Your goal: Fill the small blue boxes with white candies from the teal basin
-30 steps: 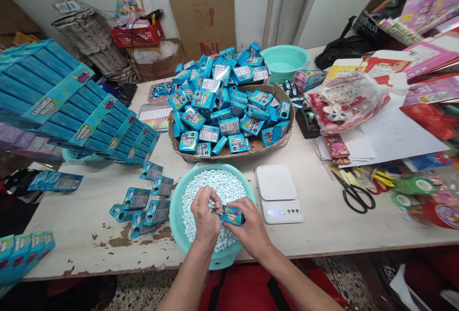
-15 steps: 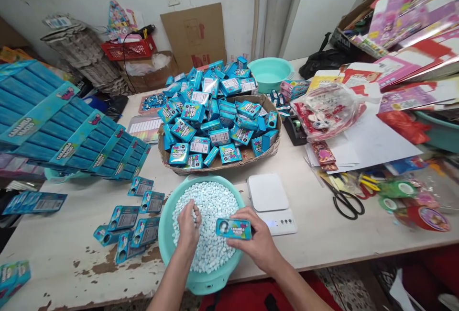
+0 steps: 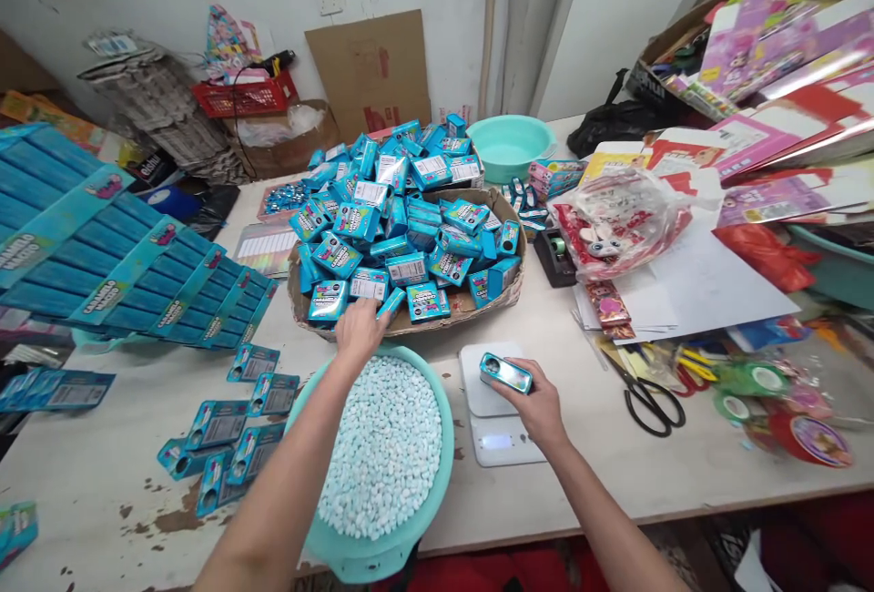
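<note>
- The relation that matters: your right hand (image 3: pixel 542 405) has the box (image 3: pixel 506 373) over the pan of the scale (image 3: pixel 483 403); whether it touches, you cannot tell.
- The box lies toward 10 o'clock from your right palm, its long axis running 10 to 4, with the round hole at the 10 end. Your right hand is by far the nearer.
- That hand is closed on the box, fingers and thumb along its sides.
- Your left hand (image 3: pixel 360 330) is toward 10 o'clock from the box, at the front rim of the carton (image 3: pixel 471 310), beside the nearest boxes (image 3: pixel 429 301). Its fingers are partly curled; you cannot tell whether they have hold of anything.
- Edges: the bowl (image 3: pixel 445 446) is just beside the scale, between 8 and 9 o'clock, your left forearm across its far-left rim. The carton lies toward 11, the tape dispenser (image 3: pixel 556 257) near 1.
- Room: the wider gap is at 3 o'clock, over to the scissors (image 3: pixel 655 405). The table (image 3: pixel 580 483) edge runs along 6 o'clock.
</note>
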The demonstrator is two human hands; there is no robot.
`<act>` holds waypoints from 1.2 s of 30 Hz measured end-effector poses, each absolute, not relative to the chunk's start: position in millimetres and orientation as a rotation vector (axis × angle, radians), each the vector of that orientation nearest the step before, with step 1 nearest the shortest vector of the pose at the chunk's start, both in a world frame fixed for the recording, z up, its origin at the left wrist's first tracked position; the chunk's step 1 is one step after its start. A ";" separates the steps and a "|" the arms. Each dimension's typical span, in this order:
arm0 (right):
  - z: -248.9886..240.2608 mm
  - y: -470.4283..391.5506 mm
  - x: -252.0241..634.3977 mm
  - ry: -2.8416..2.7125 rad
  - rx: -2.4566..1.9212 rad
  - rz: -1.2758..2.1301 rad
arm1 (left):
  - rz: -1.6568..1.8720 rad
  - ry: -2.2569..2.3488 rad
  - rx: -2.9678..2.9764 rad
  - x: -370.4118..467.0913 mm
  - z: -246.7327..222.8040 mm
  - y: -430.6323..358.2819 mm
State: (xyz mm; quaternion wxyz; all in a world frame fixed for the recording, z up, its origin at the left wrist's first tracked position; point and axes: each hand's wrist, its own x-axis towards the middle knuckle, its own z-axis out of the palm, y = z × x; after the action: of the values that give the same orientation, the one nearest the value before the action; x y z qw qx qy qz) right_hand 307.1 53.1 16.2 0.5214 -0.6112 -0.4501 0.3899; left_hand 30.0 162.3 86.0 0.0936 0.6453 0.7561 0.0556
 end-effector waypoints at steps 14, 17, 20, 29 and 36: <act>17.8 21.6 346.7 -0.846 -1.662 0.875 | -0.302 2.327 1.934 38.9 118.5 187.9; 29.0 4.3 344.6 -0.753 -1.694 0.814 | 0.124 2.370 1.847 22.5 148.7 144.8; 38.3 -12.8 325.2 -0.768 -1.646 0.893 | 0.599 2.056 1.509 18.1 156.2 90.5; 68.7 -52.2 237.8 -0.771 -1.394 1.309 | 0.696 1.536 1.797 107.9 80.6 -59.3; 49.7 -102.5 338.3 -0.574 -1.863 1.053 | 0.649 1.679 2.296 73.7 37.4 -52.8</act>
State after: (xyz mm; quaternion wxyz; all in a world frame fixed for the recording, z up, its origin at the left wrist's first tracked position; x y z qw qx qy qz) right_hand 338.3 -102.5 49.7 0.4468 -0.7523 -0.2317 0.4252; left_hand 73.7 -52.8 37.4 0.1118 0.7820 0.5719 0.2212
